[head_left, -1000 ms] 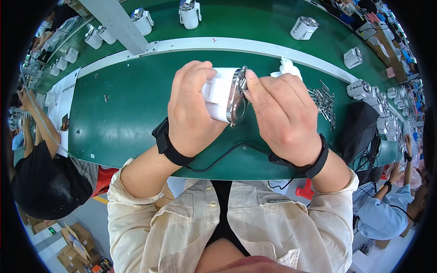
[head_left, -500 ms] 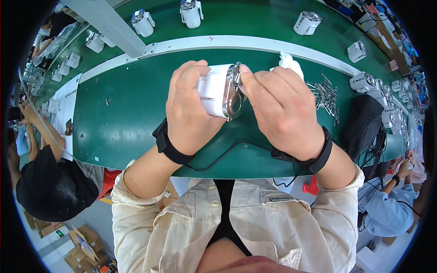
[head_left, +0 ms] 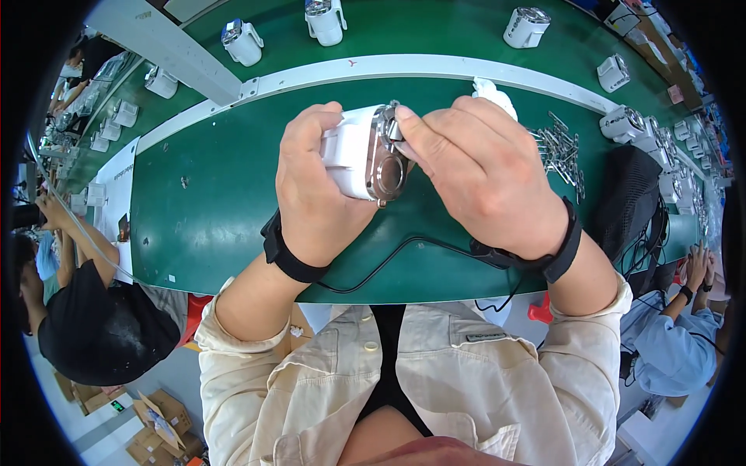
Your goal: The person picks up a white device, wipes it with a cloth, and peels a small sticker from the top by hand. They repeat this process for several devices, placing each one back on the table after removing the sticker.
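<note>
A white container (head_left: 347, 151) with a side handle and a shiny, transparent-looking cover lies tilted over the table. Round its white body wraps my left hand (head_left: 318, 182), holding it with the cover turned to the right. My right hand (head_left: 486, 175) is closed at the upper end of the cover, thumb and fingers pinched on a small shiny metal piece (head_left: 394, 118). The fingers partly hide this piece, so its full shape cannot be made out. Beyond my right hand lies a loose pile of narrow metal clips (head_left: 561, 155).
A crumpled white cloth or tissue (head_left: 495, 97) lies behind my right hand. A white rail (head_left: 427, 67) crosses the green table (head_left: 202, 225). More white containers (head_left: 325, 23) stand beyond it and at the right. A black mesh bag (head_left: 628, 190) and cables lie at right. People sit on both sides.
Both hands and the container have shifted slightly left, and the shiny cover now faces me a little more. My right hand keeps its pinch at the cover's upper end.
</note>
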Action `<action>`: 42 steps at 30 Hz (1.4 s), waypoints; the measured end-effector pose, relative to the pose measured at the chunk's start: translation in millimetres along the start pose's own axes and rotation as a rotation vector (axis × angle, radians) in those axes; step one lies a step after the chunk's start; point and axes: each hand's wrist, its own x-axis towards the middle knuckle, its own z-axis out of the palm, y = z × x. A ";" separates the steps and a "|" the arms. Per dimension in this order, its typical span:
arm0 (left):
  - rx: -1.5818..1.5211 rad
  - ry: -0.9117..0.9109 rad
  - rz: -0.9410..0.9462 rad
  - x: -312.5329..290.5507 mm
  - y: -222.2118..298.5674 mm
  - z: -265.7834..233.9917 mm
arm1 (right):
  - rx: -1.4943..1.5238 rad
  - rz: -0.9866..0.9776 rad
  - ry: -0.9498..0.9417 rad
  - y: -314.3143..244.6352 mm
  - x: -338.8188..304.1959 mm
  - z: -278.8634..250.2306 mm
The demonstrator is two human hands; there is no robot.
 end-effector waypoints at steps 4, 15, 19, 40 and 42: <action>0.161 -0.012 0.155 4.6 -3.8 -3.1 | 0.029 0.035 -0.016 -0.5 0.6 -2.1; 0.139 -0.013 0.024 -0.7 1.0 -1.5 | -0.004 0.022 -0.053 -8.3 -4.8 6.2; 0.114 -0.042 -0.051 0.9 2.2 -2.5 | -0.103 0.166 -0.169 -30.6 -3.6 7.4; -0.652 -0.299 -0.243 4.7 16.9 -9.1 | 1.364 0.722 -0.219 -1.6 -1.7 2.1; -0.626 -0.291 -0.260 3.5 17.4 -9.1 | 1.323 0.752 -0.211 -3.5 -2.9 4.5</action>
